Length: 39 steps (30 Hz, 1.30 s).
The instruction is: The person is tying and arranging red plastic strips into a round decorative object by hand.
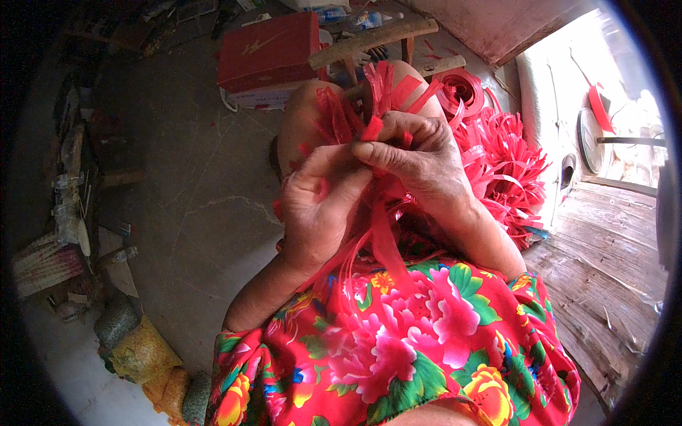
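Note:
In front of my lap, my left hand (pixel 320 195) and my right hand (pixel 423 160) meet, thumbs and fingertips pinched together on red ribbon strips (pixel 384 238). Some strips stick up and fan out beyond my fingers, while others hang toward my lap. A short folded end shows at my right fingertips. My palms and fingers partly hide where the strips come together. Just right of my right forearm lies a big fluffy heap of red ribbon loops (pixel 501 163). A coiled roll of red ribbon (pixel 458 92) sits at its far end.
Floral red cloth (pixel 433 341) covers my lap. Ahead are a red box (pixel 270 53), a low wooden stool (pixel 376 42) and plastic bottles (pixel 369 20). Wooden boards (pixel 604 248) lie at the right. Filled bags (pixel 145 351) and clutter line the left.

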Motion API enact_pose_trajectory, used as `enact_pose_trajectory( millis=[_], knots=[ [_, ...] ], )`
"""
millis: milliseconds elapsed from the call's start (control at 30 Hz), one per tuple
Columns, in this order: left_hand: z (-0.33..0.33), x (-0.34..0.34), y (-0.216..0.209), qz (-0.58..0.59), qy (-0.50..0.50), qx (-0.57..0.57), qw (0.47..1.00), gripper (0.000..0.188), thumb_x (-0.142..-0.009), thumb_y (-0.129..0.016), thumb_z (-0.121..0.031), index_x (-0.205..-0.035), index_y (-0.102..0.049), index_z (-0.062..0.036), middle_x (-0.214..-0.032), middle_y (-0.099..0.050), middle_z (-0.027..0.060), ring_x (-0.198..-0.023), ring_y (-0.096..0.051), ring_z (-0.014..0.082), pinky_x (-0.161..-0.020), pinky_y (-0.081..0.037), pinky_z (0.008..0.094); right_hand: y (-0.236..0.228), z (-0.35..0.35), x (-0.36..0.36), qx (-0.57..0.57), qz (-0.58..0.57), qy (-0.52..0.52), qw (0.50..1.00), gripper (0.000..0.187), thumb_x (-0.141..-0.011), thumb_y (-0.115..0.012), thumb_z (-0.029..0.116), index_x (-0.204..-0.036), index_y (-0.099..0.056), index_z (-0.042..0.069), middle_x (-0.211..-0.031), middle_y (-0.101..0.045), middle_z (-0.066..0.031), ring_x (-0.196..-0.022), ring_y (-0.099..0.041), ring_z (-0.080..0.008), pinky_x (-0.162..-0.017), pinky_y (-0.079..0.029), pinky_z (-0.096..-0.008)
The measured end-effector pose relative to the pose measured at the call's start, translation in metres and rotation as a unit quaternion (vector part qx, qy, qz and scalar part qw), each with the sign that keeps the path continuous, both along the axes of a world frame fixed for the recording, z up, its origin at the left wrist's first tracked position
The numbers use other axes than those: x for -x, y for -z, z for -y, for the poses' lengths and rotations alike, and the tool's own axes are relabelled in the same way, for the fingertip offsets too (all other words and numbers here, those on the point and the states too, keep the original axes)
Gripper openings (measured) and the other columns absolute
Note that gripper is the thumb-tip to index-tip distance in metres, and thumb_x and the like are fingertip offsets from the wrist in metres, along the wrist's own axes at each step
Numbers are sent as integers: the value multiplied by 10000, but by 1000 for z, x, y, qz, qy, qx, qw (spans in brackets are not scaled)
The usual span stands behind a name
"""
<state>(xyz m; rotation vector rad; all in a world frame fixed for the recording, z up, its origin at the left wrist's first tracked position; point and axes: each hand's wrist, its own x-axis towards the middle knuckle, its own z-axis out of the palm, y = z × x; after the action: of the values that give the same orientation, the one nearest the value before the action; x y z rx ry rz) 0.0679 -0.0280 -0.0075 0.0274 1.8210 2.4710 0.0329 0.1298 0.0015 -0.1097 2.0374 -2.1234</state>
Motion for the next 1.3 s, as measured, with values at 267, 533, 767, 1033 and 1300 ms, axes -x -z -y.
enact_pose_trajectory(
  millis=[267, 533, 767, 1033, 1300],
  knots=[
    [5, 0, 6, -9, 8, 31, 999, 100, -940, -645, -23, -1034, -679, -29, -975, -667, -15, -919, -585, 61, -841, -477, 231, -2, 1, -1, 39, 33, 4, 999, 267, -816, -824, 275, -741, -668, 72, -690, -599, 62, -636, -517, -36, -536, -419, -228],
    [14, 6, 15, 21, -48, 45, 998, 77, -960, -616, -79, -988, -676, -39, -931, -673, -9, -827, -573, 59, -770, -467, 236, -10, -6, 1, -84, -13, 83, 993, 229, -835, -769, 267, -761, -671, 73, -662, -629, -21, -605, -571, -129, -510, -452, -308],
    [21, 2, 15, 27, -34, -25, 999, 109, -991, -573, -134, -998, -655, -63, -875, -678, 19, -612, -508, 52, -545, -400, 221, 9, -37, 5, -519, -274, 134, 798, 149, -782, -700, 251, -746, -636, 121, -694, -625, -100, -627, -658, -322, -544, -505, -430],
    [14, 9, 14, 5, -61, 7, 998, 88, -984, -589, -116, -997, -656, -61, -796, -627, -25, -618, -504, 41, -545, -399, 209, -24, -26, -5, -317, -305, 55, 896, 165, -778, -721, 125, -918, -684, 46, -819, -653, -132, -809, -649, -345, -716, -528, -404],
    [29, 14, 0, 56, 3, -89, 994, 285, -1053, -431, -238, -1112, -612, -24, -946, -653, 60, -704, -594, 113, -632, -469, 240, 11, -10, -14, -11, 62, -21, 998, 169, -843, -761, 128, -908, -707, -18, -810, -692, -38, -716, -619, -109, -649, -508, -279]
  ],
)
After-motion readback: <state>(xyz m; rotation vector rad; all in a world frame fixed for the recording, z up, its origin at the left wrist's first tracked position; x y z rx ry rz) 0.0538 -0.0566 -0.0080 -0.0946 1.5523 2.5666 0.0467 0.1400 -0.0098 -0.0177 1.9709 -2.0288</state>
